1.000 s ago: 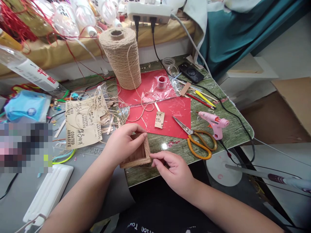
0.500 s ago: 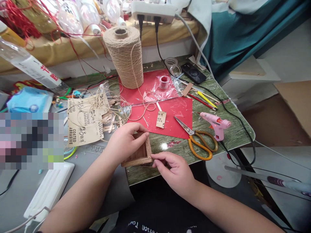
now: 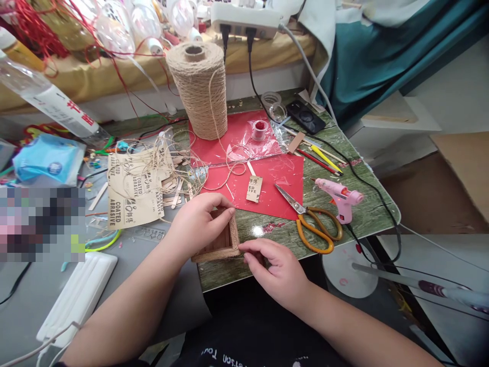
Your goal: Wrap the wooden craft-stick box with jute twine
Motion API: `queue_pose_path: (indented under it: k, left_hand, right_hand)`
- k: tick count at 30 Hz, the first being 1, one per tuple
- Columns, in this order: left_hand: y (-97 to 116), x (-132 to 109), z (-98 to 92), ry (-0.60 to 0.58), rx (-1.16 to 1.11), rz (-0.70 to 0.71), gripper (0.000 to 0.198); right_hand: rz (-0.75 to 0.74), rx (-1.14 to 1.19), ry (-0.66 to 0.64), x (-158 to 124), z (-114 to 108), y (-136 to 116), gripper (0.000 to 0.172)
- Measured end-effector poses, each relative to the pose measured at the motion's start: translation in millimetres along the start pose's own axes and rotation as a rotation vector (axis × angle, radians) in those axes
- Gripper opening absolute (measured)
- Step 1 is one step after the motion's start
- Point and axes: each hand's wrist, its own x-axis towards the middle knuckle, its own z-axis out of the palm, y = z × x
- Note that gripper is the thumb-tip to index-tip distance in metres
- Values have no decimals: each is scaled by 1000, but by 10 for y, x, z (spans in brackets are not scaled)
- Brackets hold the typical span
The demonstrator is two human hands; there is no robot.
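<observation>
Two hands attend the twine-edged box (image 3: 216,254) near the front edge of the table (image 3: 221,278), the left hand (image 3: 194,224) gripping it, the right hand (image 3: 280,270) narrowed at its near corner, contents indeterminable, where a slackened left grip could let it skew.

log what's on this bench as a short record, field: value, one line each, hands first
left hand: gripping the small box by its rim
right hand: at the box's near right corner; whether it pinches anything is unclear
small box: open-topped, slatted inside, twine-like edging
twine spool: upright, beyond the hands
scissors: blades over the red sheet, pointing away from the person
glue gun: pink, right of the scissors
</observation>
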Motion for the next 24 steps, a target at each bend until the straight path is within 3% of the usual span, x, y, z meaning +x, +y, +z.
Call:
queue_pose_path:
  k: [5, 14, 17, 24]
  left_hand:
    - [13, 18, -18, -32, 3, -25, 23]
    - [-40, 22, 25, 28, 16, -52, 25]
    - [-25, 8, 24, 47, 58, -14, 23]
    - [4, -11, -46, -52, 45, 96, 30]
  right_hand:
    - [12, -2, -14, -18, -11, 6, 24]
    - [-55, -50, -55, 42, -49, -24, 22]
    - [-83, -21, -35, 52, -54, -15, 23]
    - [-111, 0, -38, 80, -85, -39, 26]
